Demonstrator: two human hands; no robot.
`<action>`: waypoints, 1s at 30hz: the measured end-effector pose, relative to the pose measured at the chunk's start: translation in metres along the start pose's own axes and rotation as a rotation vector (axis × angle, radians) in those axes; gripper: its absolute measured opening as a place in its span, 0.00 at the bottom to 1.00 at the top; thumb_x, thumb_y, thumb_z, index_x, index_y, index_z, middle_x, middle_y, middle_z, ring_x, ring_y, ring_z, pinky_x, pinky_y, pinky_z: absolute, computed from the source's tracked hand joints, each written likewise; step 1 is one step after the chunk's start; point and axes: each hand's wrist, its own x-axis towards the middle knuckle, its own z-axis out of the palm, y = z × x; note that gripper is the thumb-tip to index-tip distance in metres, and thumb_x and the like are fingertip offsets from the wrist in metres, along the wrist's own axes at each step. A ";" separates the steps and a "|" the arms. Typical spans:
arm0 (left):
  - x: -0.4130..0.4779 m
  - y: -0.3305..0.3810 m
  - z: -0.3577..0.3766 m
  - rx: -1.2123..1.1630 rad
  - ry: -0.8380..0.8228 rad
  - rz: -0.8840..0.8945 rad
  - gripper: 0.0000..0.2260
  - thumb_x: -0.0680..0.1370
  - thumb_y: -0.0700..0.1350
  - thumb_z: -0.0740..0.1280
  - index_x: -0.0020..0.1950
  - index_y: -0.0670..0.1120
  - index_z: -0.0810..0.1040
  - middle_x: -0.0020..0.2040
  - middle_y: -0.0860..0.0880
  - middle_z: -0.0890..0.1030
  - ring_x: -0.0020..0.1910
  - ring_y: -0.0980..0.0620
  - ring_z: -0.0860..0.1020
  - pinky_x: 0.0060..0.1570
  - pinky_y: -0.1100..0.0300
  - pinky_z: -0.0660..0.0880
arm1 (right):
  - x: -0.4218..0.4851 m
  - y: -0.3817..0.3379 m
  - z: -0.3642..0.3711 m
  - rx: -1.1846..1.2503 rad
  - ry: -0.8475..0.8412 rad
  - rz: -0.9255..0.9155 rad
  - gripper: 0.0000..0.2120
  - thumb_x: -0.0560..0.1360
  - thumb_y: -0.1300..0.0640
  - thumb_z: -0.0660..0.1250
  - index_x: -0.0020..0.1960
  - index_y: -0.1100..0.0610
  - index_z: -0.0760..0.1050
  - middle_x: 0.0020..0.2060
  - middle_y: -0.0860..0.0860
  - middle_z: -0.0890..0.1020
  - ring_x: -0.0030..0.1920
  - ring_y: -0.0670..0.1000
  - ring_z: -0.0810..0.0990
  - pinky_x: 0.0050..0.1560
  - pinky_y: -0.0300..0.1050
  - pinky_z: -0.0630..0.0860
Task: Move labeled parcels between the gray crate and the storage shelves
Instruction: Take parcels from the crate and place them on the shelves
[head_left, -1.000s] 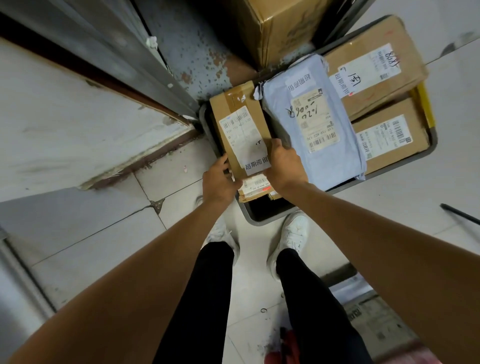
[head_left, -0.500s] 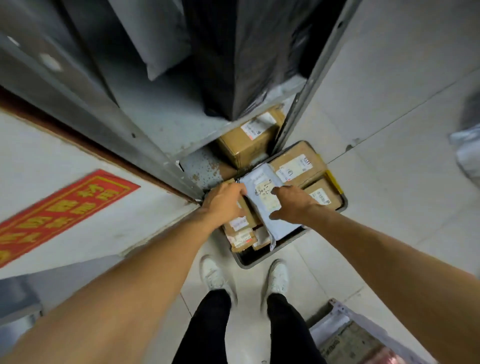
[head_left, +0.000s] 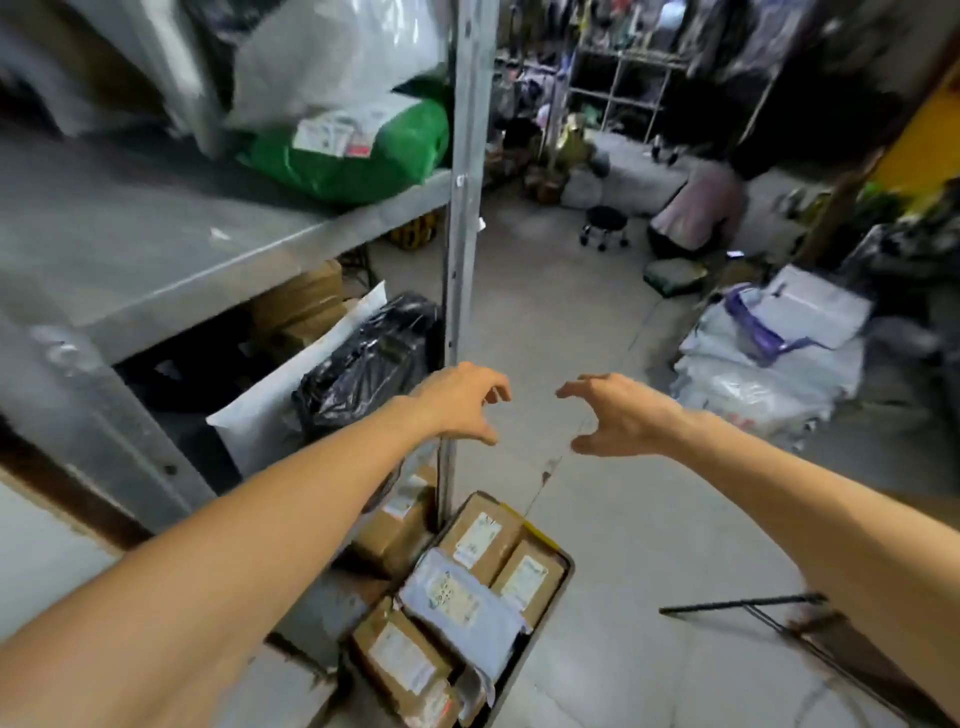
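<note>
The gray crate (head_left: 563, 571) sits on the floor, packed with labeled cardboard boxes (head_left: 480, 538) and a pale mailer bag (head_left: 462, 608). Above the crate, the left hand (head_left: 457, 402) and right hand (head_left: 618, 415) hover apart, fingers loosely curled, holding nothing. The shelf post (head_left: 465, 208) rises beside the crate.

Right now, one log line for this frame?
left hand empty, raised | right hand empty, raised | gray crate on floor, holding cardboard boxes, gray mailer | storage shelf at left

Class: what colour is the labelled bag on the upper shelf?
The bag is green; the head view shows it best.
</note>
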 end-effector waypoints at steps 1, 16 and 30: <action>-0.002 0.008 -0.012 0.009 0.013 0.031 0.24 0.69 0.50 0.76 0.64 0.50 0.76 0.58 0.51 0.80 0.56 0.53 0.77 0.56 0.52 0.76 | -0.010 0.004 -0.014 0.002 0.034 0.016 0.35 0.71 0.46 0.71 0.74 0.53 0.65 0.68 0.52 0.72 0.67 0.55 0.72 0.64 0.48 0.71; -0.093 0.050 -0.082 -0.048 0.177 -0.062 0.22 0.70 0.49 0.75 0.63 0.50 0.76 0.57 0.51 0.80 0.53 0.56 0.78 0.58 0.57 0.77 | -0.063 -0.027 -0.088 0.107 0.106 -0.097 0.31 0.71 0.47 0.74 0.70 0.56 0.70 0.64 0.55 0.77 0.61 0.56 0.77 0.60 0.49 0.75; -0.507 0.017 -0.052 -0.081 0.422 -0.841 0.23 0.70 0.48 0.76 0.64 0.47 0.77 0.55 0.50 0.80 0.52 0.53 0.79 0.55 0.58 0.76 | -0.124 -0.385 -0.078 -0.115 0.056 -0.991 0.27 0.72 0.46 0.72 0.68 0.51 0.70 0.60 0.49 0.78 0.59 0.50 0.73 0.57 0.43 0.72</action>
